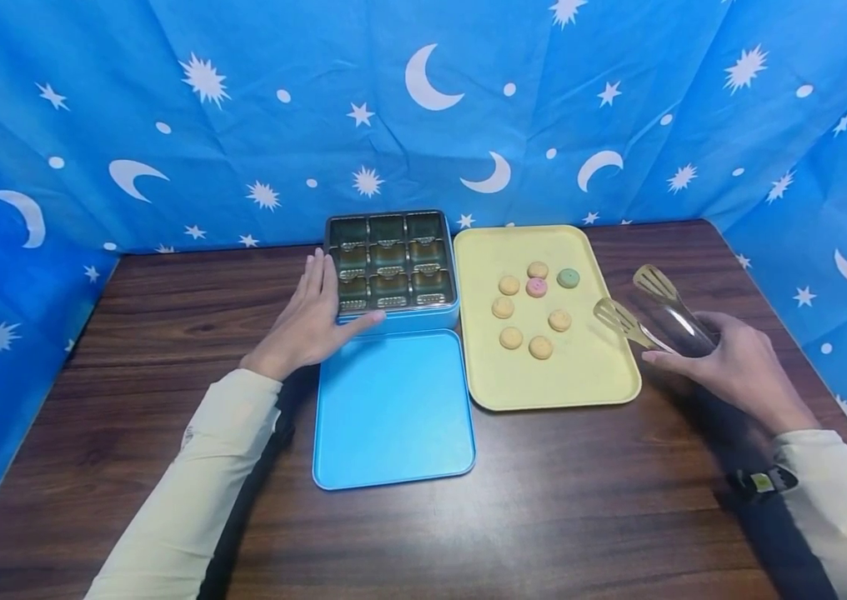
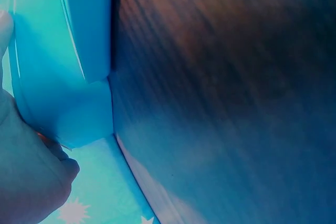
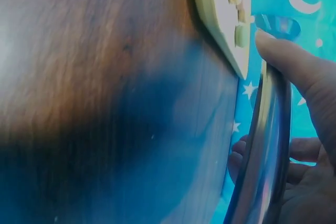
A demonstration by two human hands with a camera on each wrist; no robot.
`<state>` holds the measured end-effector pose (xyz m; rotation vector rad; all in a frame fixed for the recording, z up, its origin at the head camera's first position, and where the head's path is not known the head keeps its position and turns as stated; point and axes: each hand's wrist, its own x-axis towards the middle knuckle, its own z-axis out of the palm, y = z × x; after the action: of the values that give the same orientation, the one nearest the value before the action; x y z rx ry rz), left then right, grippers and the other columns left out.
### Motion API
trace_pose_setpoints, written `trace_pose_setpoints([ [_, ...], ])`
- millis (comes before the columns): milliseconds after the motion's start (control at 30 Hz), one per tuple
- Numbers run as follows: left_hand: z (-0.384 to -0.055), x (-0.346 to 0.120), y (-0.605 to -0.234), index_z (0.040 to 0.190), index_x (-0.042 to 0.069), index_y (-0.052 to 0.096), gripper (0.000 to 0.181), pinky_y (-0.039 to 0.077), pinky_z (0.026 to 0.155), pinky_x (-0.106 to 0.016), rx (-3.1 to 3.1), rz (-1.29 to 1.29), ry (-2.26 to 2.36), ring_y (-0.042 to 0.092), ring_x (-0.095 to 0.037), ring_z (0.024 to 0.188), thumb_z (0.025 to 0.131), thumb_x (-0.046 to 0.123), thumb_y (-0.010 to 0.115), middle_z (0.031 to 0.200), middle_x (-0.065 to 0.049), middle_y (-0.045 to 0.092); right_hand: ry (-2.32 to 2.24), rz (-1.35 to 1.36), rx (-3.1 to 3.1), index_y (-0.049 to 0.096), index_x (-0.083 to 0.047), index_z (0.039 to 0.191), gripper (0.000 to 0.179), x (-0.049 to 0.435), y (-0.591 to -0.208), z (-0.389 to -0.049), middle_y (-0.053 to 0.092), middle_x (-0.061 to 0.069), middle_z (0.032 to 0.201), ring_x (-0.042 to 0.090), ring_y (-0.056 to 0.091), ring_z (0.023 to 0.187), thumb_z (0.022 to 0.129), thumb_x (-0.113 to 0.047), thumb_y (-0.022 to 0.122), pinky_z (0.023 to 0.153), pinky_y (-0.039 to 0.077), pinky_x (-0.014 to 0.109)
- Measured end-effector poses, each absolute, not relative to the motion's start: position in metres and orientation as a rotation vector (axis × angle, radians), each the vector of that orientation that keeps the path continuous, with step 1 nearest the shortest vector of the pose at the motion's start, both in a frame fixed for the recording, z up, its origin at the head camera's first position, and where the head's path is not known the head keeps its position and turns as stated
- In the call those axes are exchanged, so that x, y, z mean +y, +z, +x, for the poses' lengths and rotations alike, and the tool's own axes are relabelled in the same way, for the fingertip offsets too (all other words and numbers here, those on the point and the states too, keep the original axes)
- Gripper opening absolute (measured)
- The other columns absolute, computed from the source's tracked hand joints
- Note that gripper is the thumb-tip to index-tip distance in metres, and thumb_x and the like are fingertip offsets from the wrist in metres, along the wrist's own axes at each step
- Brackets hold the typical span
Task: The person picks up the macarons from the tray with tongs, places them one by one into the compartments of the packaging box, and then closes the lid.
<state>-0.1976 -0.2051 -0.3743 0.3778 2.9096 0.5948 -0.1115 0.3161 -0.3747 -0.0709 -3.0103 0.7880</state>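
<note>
My left hand rests against the left side of a blue tin, fingers straight and thumb along its front edge. Inside the tin sits a clear plastic insert with several compartments, none showing food. In my right hand are metal tongs, their slotted tips spread apart beside the right edge of a yellow tray. The right wrist view shows the thumb and fingers around the tongs' handle. Several pale round cookies lie on the tray, along with a pink cookie and a green cookie.
A blue lid lies flat directly in front of the tin, left of the tray. Everything stands on a dark wooden table. Behind it hangs a blue cloth with white moons and stars, close to the tin's back edge.
</note>
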Motion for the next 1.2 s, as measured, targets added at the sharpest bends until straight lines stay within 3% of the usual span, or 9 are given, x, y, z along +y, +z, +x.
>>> trace_pose_setpoints([
  [167,-0.197,-0.206,-0.375,0.158,0.003,-0.016,0.119,0.003,0.122,-0.054,2.896,0.361,0.596,-0.022,-0.027,0.152,0.090,0.082,0.041,0.163,-0.009,-0.029,0.810,-0.002,-3.031,0.051,0.011,0.138,0.100,0.306,-0.371,-0.113,0.061,0.029,0.116,0.040,0.056,0.096,0.075,-0.059,0.084,0.075,0.049,0.053],
  [467,-0.197,-0.206,-0.378,0.158,0.003,-0.015,0.119,0.003,0.122,-0.054,2.902,0.366,0.603,-0.021,-0.028,0.152,0.090,0.082,0.042,0.164,-0.009,-0.029,0.787,0.147,-2.984,0.063,0.007,0.126,0.084,0.296,-0.372,-0.119,0.068,0.023,0.106,0.033,0.060,0.088,0.073,-0.053,0.088,0.069,0.046,0.041],
  [700,-0.198,-0.207,-0.379,0.158,0.003,-0.015,0.120,0.004,0.122,-0.055,2.906,0.367,0.612,-0.019,-0.029,0.152,0.089,0.082,0.042,0.164,-0.009,-0.028,0.798,0.231,-3.003,0.063,0.009,0.126,0.082,0.288,-0.375,-0.125,0.067,0.023,0.108,0.032,0.058,0.088,0.076,-0.052,0.087,0.067,0.045,0.039],
  [967,-0.197,-0.207,-0.376,0.159,0.002,-0.014,0.120,0.004,0.122,-0.055,2.901,0.362,0.618,-0.020,-0.029,0.152,0.090,0.081,0.043,0.165,-0.011,-0.027,0.797,0.306,-2.995,0.068,0.008,0.121,0.073,0.280,-0.380,-0.131,0.067,0.014,0.092,0.025,0.052,0.075,0.077,-0.047,0.088,0.057,0.036,0.032],
  [1200,-0.195,-0.206,-0.376,0.159,0.003,-0.015,0.120,0.004,0.122,-0.055,2.898,0.354,0.620,-0.018,-0.031,0.153,0.089,0.082,0.044,0.164,-0.009,-0.028,0.816,0.316,-3.005,0.067,0.010,0.124,0.072,0.277,-0.381,-0.133,0.066,0.014,0.092,0.025,0.050,0.074,0.079,-0.042,0.088,0.055,0.034,0.030],
])
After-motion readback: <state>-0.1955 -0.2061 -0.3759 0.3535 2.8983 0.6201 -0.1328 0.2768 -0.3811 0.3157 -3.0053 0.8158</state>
